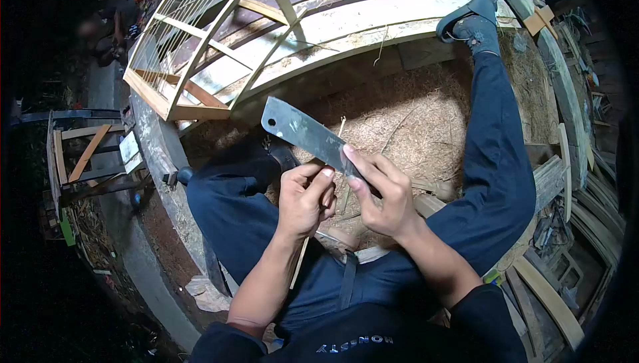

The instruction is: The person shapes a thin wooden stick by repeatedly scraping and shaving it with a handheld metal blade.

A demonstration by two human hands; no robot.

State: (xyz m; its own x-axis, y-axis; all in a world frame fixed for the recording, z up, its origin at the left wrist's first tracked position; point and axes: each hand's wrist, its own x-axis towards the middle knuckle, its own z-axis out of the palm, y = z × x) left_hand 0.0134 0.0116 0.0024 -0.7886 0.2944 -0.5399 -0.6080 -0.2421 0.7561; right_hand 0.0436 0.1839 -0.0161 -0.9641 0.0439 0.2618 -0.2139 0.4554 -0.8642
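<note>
A wide, flat metal blade (303, 130) with a round hole near its far end slants across the middle of the view. My right hand (383, 193) is closed on the near part of this blade, thumb and fingers on its surface. Just below the blade, my left hand (304, 200) pinches a thin bamboo strip (299, 266), which runs down toward my lap. The strip also seems to continue above the hand, behind the blade. Whether blade and strip touch cannot be made out.
A wooden frame strung with thin rods (200, 43) stands at the upper left on a pale plank (346, 28). Shavings (426, 130) cover the ground between my legs. Long wooden strips (549, 300) lie at the lower right. A person (106, 37) is dimly visible at the far left.
</note>
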